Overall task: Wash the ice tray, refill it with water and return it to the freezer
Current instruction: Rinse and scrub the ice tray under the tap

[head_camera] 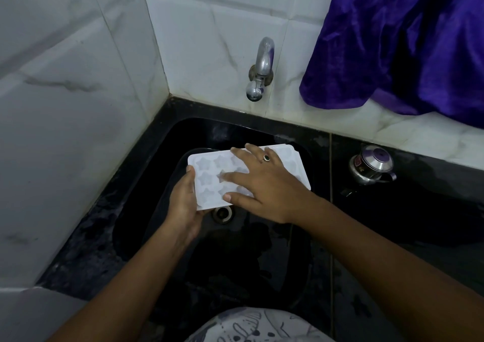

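A white ice tray (207,176) with star-shaped cups is held over the black sink (183,137), cups facing up. My left hand (183,205) grips the tray's near left corner from below, thumb along its left edge. My right hand (262,182), wearing a ring, lies flat on top of the tray with straight spread fingers touching the cups. The right half of the tray is partly hidden under that hand. A metal tap (260,69) juts from the tiled wall above the sink; no water runs from it.
The sink drain (222,213) shows just below the tray. A small steel pot with a lid (372,167) stands on the black counter to the right. A purple cloth (406,40) hangs at the upper right. White tiled walls close the left and back.
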A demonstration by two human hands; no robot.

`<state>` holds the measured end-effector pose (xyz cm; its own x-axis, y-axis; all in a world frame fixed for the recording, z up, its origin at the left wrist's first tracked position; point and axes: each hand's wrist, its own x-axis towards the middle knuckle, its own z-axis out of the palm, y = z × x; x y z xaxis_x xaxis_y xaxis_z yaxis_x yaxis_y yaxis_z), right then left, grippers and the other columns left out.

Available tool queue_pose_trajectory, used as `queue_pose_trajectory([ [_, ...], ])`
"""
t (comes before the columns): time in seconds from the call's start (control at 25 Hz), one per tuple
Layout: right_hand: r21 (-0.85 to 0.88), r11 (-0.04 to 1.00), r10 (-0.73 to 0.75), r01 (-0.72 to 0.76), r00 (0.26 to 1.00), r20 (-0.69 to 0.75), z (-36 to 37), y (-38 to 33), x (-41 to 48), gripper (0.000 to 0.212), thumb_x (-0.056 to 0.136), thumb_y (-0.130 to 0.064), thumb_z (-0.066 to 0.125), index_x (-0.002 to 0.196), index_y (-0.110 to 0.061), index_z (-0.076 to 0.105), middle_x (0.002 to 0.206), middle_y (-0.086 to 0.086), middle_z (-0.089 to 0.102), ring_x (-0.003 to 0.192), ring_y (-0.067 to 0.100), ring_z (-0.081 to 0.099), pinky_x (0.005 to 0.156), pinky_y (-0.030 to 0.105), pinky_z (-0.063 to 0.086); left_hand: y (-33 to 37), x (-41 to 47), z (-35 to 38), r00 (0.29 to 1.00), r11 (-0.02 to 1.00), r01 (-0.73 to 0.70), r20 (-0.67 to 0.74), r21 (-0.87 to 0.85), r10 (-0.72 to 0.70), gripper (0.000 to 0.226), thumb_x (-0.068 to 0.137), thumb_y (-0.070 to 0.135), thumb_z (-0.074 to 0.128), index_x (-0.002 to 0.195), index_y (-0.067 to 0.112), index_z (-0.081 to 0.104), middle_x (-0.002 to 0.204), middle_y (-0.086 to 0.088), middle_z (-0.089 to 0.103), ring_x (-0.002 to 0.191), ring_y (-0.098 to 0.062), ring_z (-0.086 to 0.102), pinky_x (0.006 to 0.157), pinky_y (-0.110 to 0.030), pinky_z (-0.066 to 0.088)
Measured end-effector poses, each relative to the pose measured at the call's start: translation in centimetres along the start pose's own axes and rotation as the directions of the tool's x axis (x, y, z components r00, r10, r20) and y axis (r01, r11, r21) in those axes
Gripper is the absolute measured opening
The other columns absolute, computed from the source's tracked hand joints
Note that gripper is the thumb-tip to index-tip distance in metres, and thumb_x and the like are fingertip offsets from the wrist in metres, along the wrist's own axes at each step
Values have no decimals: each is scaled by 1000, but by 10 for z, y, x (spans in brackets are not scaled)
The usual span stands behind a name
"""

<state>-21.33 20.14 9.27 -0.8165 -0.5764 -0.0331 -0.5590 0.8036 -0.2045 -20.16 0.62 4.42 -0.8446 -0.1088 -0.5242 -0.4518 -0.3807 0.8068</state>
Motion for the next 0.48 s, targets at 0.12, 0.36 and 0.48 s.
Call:
queue_pose_trajectory([
  [0.12,54,997,62,-59,996,-67,2,10,-10,55,102,-66,36,136,-33,63,168,9,28,158,33,14,125,58,13,-1,1,-2,1000,1000,-10,-25,0,10,48,113,50,36,117,21,74,108,-5,83,95,-25,81,76,-39,61],
  [0.36,-95,987,130,-130,991,-13,6,8,-2,58,99,-71,35,129,-32,66,169,9,23,157,35,12,125,61,7,-9,2,6,1000,1000,12,-4,17,-11,48,112,50,37,118,21,74,112,-6,82,99,-26,81,78,-39,60],
  [0.48,15,992,125,-126,992,20,5,10,-1,62,97,-75,35,133,-33,64,170,8,21,158,35,9,124,62,8,-6,6,5,1000,1000,0,-14,-1,0,49,112,50,37,120,19,74,111,-6,83,98,-26,81,68,-33,64],
])
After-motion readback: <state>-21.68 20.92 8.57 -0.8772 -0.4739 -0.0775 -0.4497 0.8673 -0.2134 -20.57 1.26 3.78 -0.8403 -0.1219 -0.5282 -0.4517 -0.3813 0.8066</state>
